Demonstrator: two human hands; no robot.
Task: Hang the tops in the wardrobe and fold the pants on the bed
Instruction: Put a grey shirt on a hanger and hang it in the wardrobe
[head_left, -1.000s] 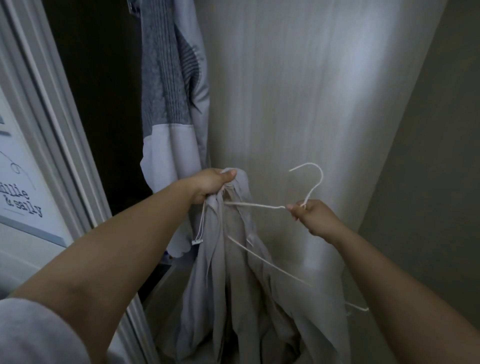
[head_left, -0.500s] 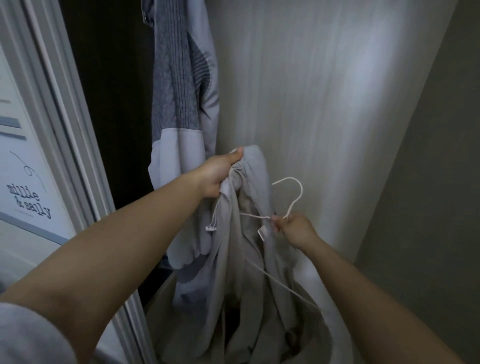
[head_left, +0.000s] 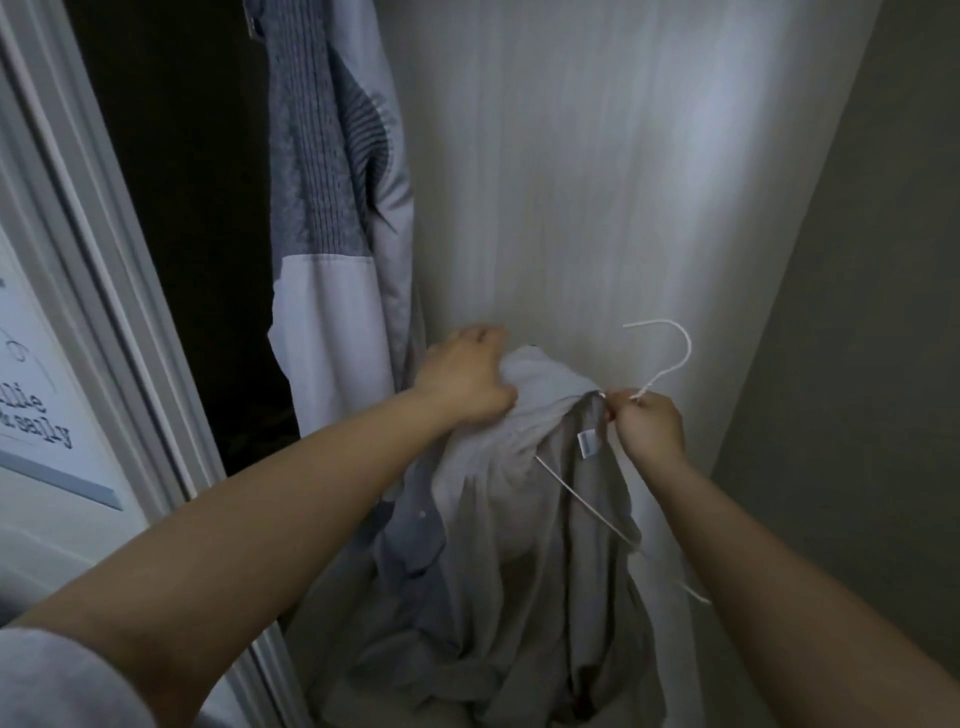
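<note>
Grey shirt is hanging at lower centre of the head view, now draped over one arm of the white wire hanger. Left hand is gripping the shoulder fabric, having shifted from the collar; right hand is pinching the hanger's neck. Judgement: threading is progressing, hanging is still pending.

The dark wardrobe gap at ten o'clock is open. A hanging gray top at eleven o'clock and the pale panel at twelve o'clock block the way.
</note>
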